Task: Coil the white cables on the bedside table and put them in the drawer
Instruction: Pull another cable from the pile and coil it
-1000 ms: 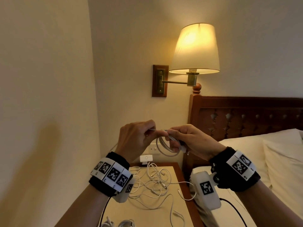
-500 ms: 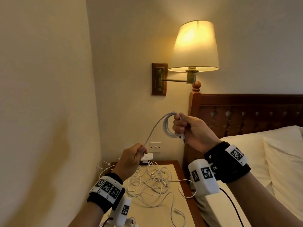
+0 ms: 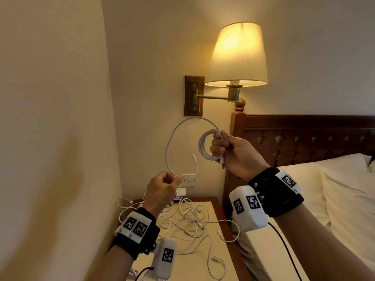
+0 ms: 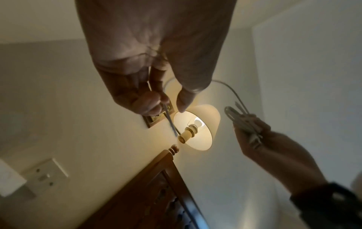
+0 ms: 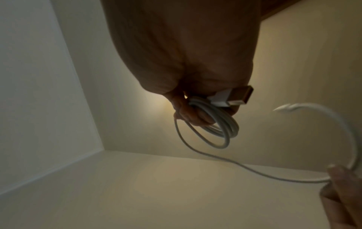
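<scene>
Left hand (image 3: 162, 191) raised above the table (image 3: 221, 258), thumb and fingers pinching the free run of a white cable (image 3: 172, 142) near its loose end. From the pinch the cable arcs up and over to the right. Right hand (image 3: 233, 153), higher, in front of the headboard (image 3: 304, 136), fingers curled around the finished coil (image 3: 205, 147), USB plug sticking out below the fist. More white cables (image 3: 190, 220) lie tangled on the table beneath. Lit wall lamp (image 3: 237, 55) above.
</scene>
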Action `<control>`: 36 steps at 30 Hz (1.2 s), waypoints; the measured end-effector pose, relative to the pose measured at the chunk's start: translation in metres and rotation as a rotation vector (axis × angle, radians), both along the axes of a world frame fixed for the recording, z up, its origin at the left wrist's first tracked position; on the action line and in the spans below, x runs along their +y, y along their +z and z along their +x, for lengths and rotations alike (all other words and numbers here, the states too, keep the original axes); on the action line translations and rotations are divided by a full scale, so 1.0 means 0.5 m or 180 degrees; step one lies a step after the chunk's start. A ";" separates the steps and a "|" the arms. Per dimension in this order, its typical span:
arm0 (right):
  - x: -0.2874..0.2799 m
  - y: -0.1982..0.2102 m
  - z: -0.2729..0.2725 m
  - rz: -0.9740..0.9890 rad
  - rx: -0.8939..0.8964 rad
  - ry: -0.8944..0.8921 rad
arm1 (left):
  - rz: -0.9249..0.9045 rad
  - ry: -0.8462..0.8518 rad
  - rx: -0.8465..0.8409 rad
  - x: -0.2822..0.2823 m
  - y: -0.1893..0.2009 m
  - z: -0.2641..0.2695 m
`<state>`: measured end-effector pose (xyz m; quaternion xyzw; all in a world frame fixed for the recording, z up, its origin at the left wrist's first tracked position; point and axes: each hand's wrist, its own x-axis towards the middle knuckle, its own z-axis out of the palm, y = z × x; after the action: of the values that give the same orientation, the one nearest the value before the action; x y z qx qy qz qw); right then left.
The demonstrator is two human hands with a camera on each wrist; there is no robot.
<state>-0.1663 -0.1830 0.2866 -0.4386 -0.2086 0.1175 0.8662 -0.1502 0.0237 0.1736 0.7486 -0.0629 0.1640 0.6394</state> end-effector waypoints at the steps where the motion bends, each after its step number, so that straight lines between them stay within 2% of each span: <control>1: 0.001 -0.001 -0.001 -0.0007 0.0000 0.0003 | 0.0134 0.0090 -0.0073 -0.002 -0.001 0.000; 4: 0.002 -0.001 -0.004 -0.0040 0.0012 0.0003 | 0.0372 0.0524 -0.0199 -0.004 -0.012 -0.001; 6: 0.000 -0.002 -0.003 -0.0098 0.0053 -0.0044 | 0.0221 0.0820 -0.0063 -0.002 -0.022 -0.002; 9: -0.009 -0.009 0.002 -0.0295 0.0075 -0.0162 | -0.0287 0.0922 0.0383 0.004 -0.020 -0.005; 11: -0.013 -0.013 0.003 -0.0448 0.0062 -0.0233 | -0.0156 0.0989 0.0324 0.009 -0.017 -0.001; 13: -0.011 -0.016 0.001 -0.0621 0.0009 -0.0303 | 0.0045 0.0832 -0.0028 0.010 -0.009 0.004; 16: -0.003 -0.017 -0.004 -0.0825 -0.0087 -0.0397 | 0.0174 0.0237 -0.0388 -0.007 0.027 0.003; 21: -0.001 -0.016 -0.006 -0.0789 -0.0078 -0.0267 | -0.0408 -0.0582 -0.0518 -0.034 0.071 -0.001; 26: -0.026 0.000 -0.011 -0.0298 0.0016 -0.0083 | -0.0148 -0.0571 -0.0692 -0.021 0.052 0.011; 30: -0.038 0.010 -0.013 -0.0081 0.0087 0.0017 | -0.0299 -0.0682 -0.0558 0.014 -0.001 0.035; 32: -0.034 0.005 -0.013 -0.0076 0.0069 -0.0011 | 0.0060 -0.0526 -0.0493 0.022 -0.028 0.048; 35: -0.034 0.006 -0.014 0.0001 -0.0026 -0.0120 | 0.1112 0.0198 -0.0611 0.022 -0.053 0.047; 36: -0.034 0.006 -0.015 -0.0137 -0.0134 -0.0266 | 0.1502 0.0253 -0.0631 0.016 -0.054 0.035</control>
<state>-0.1740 -0.2001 0.2895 -0.4679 -0.2057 0.0763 0.8561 -0.1326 0.0318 0.1467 0.8592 -0.1324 0.2423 0.4308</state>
